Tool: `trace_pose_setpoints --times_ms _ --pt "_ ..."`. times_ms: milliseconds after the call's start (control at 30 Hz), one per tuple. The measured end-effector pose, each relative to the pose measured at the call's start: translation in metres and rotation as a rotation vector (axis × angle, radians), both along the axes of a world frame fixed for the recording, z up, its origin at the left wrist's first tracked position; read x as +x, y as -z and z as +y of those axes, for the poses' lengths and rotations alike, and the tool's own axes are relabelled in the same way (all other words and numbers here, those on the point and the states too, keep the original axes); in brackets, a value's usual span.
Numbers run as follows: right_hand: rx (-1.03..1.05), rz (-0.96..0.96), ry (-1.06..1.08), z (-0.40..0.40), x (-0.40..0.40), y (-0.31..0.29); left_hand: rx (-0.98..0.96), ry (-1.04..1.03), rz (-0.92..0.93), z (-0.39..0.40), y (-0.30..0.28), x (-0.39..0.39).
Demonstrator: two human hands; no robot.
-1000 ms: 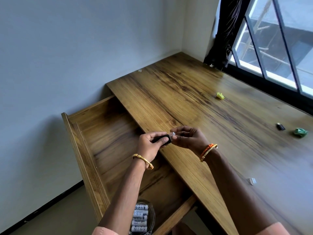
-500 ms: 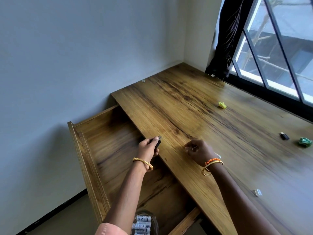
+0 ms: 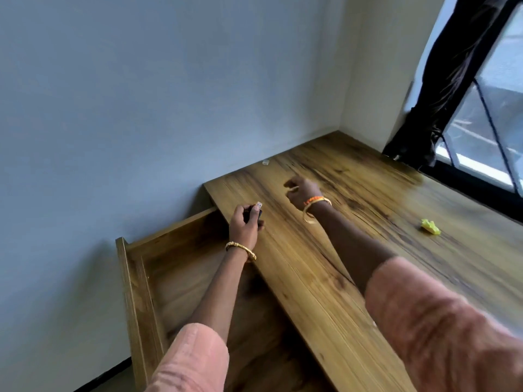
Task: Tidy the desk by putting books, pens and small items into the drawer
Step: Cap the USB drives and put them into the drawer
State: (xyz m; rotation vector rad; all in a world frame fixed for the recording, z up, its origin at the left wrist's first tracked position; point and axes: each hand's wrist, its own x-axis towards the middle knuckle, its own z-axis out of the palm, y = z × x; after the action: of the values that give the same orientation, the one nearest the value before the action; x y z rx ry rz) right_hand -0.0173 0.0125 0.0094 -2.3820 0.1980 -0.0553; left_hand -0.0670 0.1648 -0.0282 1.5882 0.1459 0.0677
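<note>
My left hand (image 3: 244, 224) grips a small black USB stick (image 3: 256, 211) with its metal plug pointing up, at the desk's left edge above the back of the open wooden drawer (image 3: 122, 253). My right hand (image 3: 303, 191) is stretched out over the desk (image 3: 368, 227), fingers curled, and seems to pinch a small pale piece that is blurred. A tiny clear item (image 3: 265, 162) lies near the wall beyond that hand. A crumpled yellow scrap (image 3: 430, 226) sits on the desk to the right.
The drawer sticks out to the left of the desk, beside a grey wall. A dark curtain (image 3: 452, 80) hangs at the desk's back right corner next to the window (image 3: 498, 131).
The two hands, joined on the USB stick a second ago, have parted. My left hand kept the stick and moved toward the drawer's back; my right hand reached farther across the desk. The view swung left.
</note>
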Motion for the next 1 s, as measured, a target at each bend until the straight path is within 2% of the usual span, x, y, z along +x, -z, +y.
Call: trace_pose_setpoints --times_ms 133,267,433,533,600,700,767,833,1000 --pt "-0.120 0.045 -0.037 0.016 0.100 0.028 -0.042 0.011 -0.040 0.006 0.023 0.041" --pt "-0.133 -0.020 -0.075 0.023 0.161 0.050 -0.101 0.042 -0.030 0.009 0.034 0.052" --pt "-0.296 -0.129 -0.125 0.024 0.188 0.056 -0.137 0.033 -0.054 0.010 0.039 0.053" --pt "-0.323 -0.206 -0.109 0.027 0.183 0.057 -0.125 0.023 -0.074 0.009 0.038 0.053" --pt "-0.271 -0.217 -0.068 0.024 0.168 0.055 -0.138 0.023 -0.061 0.008 0.036 0.052" --pt "0.067 -0.158 0.072 0.014 0.129 0.049 -0.182 0.014 -0.012 0.008 0.030 0.050" --pt "0.500 -0.086 0.177 0.005 0.085 0.040 -0.234 0.012 0.042 0.007 0.022 0.048" --pt "0.868 -0.023 0.192 -0.008 0.031 0.028 -0.290 -0.002 0.107 0.005 0.015 0.043" --pt "1.347 0.147 0.104 -0.039 -0.107 0.002 -0.398 0.067 0.203 -0.018 -0.008 -0.013"
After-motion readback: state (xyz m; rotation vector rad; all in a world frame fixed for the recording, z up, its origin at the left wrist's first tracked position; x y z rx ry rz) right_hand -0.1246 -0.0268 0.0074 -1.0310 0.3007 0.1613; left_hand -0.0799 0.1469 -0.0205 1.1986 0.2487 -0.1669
